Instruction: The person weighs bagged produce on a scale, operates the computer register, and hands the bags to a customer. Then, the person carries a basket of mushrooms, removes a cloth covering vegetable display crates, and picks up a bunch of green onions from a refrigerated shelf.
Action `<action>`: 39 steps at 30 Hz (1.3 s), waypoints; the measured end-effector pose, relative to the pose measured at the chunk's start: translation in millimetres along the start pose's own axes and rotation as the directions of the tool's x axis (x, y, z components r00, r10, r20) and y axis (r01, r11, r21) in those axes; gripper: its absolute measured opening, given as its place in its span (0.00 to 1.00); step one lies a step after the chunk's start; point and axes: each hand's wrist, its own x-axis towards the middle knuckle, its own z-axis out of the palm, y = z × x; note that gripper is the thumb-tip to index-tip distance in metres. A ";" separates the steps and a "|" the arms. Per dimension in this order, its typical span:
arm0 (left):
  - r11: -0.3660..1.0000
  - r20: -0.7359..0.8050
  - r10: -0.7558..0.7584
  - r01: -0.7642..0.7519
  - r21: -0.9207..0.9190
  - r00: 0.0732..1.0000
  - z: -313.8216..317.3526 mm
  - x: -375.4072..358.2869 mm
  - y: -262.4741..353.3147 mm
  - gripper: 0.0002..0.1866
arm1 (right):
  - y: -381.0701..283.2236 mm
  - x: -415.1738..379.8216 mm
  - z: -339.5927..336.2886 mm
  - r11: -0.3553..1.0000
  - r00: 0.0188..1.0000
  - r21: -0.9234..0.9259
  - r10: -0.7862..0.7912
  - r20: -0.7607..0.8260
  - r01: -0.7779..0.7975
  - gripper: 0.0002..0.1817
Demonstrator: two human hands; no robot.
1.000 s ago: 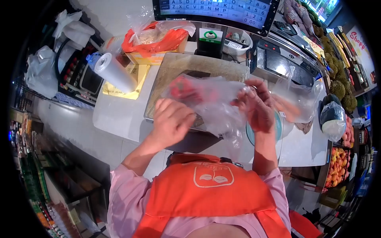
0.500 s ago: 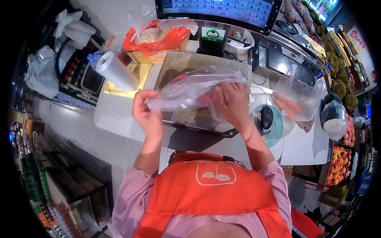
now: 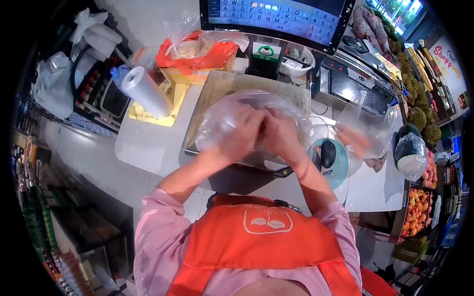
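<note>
**Both hands bunched on clear bag above the scale**

Over the steel scale platform [image 3: 217, 93], left hand [image 3: 240, 132] and right hand [image 3: 280, 134] meet at centre, both closed around a clear plastic bag [image 3: 222, 118]. Bag billows up and left of the knuckles, held off the platform; contents hidden by film and motion blur. Fingers too blurred to tell exact grip, but both hands look clenched on the film.

Step, as judged: gathering or twisting the bag mouth shut. Next move likely calls for one hand to pinch the neck firm while the other winds or knots, keeping the load off the desk [image 3: 148, 143].

Versus half a second ago: hands were apart, left out at the bag's left end, bag stretched flat between them; now hands pressed together, bag ballooned. A second ago red contents showed through the film; not visible now.

Nearby: roll of bags [image 3: 146, 91] to the left, mouse [image 3: 328, 146] on its pad to the right, keyboard screen [image 3: 276, 15] behind, orange bag [image 3: 197, 49] at back.
</note>
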 end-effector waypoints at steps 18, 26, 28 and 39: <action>0.845 0.235 -0.225 0.309 -0.437 0.946 -22.8 27.6 -17.5 0.51 | 4.5 13.1 -8.7 -0.528 0.809 0.739 0.152 0.568 -0.419 0.31; 0.828 0.003 -0.408 0.372 -0.419 0.913 -36.6 14.4 10.5 0.51 | -16.7 12.6 -7.6 -0.562 0.850 0.695 -0.030 0.526 -0.449 0.39; 0.885 -0.174 -0.375 0.295 -0.360 0.911 -29.6 5.2 4.4 0.52 | -24.0 15.1 -9.5 -0.455 0.887 0.789 -0.003 0.461 -0.412 0.40; 0.944 -0.662 -0.328 0.198 -0.265 0.674 -16.0 5.8 26.6 0.52 | -28.5 20.0 -16.4 -0.572 0.927 0.758 -0.357 0.114 -0.313 0.37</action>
